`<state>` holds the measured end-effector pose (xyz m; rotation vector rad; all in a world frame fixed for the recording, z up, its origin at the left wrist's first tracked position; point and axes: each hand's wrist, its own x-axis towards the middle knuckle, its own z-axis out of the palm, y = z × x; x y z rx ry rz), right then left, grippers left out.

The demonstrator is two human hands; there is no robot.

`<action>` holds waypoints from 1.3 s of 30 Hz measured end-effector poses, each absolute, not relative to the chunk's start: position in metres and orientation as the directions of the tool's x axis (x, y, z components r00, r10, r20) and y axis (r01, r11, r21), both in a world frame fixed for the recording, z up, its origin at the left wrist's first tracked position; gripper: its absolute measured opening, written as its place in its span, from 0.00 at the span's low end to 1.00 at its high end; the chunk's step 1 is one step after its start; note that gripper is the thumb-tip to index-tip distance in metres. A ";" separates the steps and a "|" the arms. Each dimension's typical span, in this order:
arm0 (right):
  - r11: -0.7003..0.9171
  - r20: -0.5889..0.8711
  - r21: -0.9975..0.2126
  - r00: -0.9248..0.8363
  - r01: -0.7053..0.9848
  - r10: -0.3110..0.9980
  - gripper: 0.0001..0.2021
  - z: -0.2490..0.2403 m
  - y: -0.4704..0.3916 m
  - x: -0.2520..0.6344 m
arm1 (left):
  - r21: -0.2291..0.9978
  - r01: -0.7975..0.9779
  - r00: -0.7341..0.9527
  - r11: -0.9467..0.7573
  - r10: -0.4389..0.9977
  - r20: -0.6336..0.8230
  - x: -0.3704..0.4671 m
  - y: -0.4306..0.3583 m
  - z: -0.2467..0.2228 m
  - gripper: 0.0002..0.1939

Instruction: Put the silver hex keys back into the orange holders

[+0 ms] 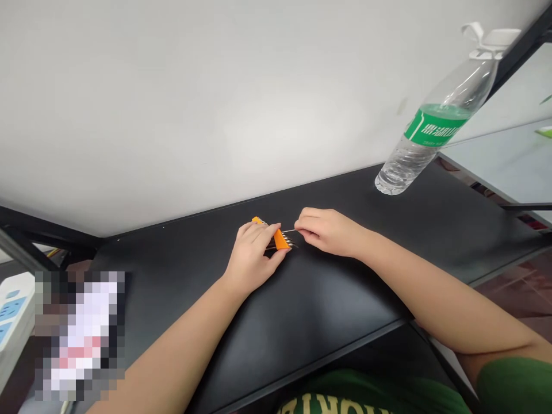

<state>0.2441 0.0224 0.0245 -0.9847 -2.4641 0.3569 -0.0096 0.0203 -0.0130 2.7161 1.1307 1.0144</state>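
My left hand (252,253) is closed around an orange hex key holder (282,240), just above the black tabletop. Several metal hex keys stick out of the holder's right side, and part of it is hidden by my fingers. To its right, my right hand (330,230) pinches the end of a thin metal hex key (290,231). That key runs from my fingertips leftward to the holder; whether its far end still sits in a slot, I cannot tell.
A clear water bottle (431,123) with a green label stands at the back right of the black table (172,299), against the white wall (194,115). On the left lie a blurred-out phone-like object (84,333) and a white power strip (15,310).
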 end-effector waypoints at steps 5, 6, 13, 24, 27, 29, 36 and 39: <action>0.728 0.334 -0.327 -0.647 0.603 0.686 0.11 0.025 0.020 0.243 | 0.242 0.622 0.535 -0.745 0.630 0.562 -0.010 0.021 -0.014 0.22; 0.729 0.333 -0.310 -0.649 0.610 0.684 0.11 0.025 0.019 0.243 | 0.238 0.623 0.538 -0.745 0.629 0.561 -0.010 0.021 -0.014 0.22; 0.730 0.310 -0.237 -0.662 0.642 0.683 0.14 0.028 0.014 0.241 | 0.226 0.624 0.549 -0.748 0.625 0.554 -0.010 0.020 -0.015 0.21; 0.705 0.342 -0.470 -0.627 0.531 0.700 0.14 0.027 0.013 0.234 | 0.261 0.605 0.576 -0.752 0.640 0.508 -0.008 0.018 -0.011 0.21; 0.653 0.370 -0.651 -0.589 0.387 0.719 0.11 0.024 0.018 0.234 | 0.260 0.597 0.587 -0.759 0.634 0.503 -0.007 0.017 -0.009 0.19; 0.606 0.346 -0.727 -0.592 0.322 0.728 0.10 0.023 0.020 0.234 | 0.255 0.585 0.605 -0.770 0.623 0.496 -0.006 0.015 -0.008 0.18; 0.254 0.208 -0.967 -0.575 0.000 0.792 0.07 0.017 0.025 0.236 | 0.300 0.547 0.611 -0.782 0.618 0.496 -0.006 0.012 -0.003 0.17; -0.007 0.048 -0.996 -0.577 -0.092 0.815 0.12 0.010 0.029 0.233 | 0.288 0.539 0.601 -0.791 0.601 0.526 -0.006 0.012 -0.003 0.18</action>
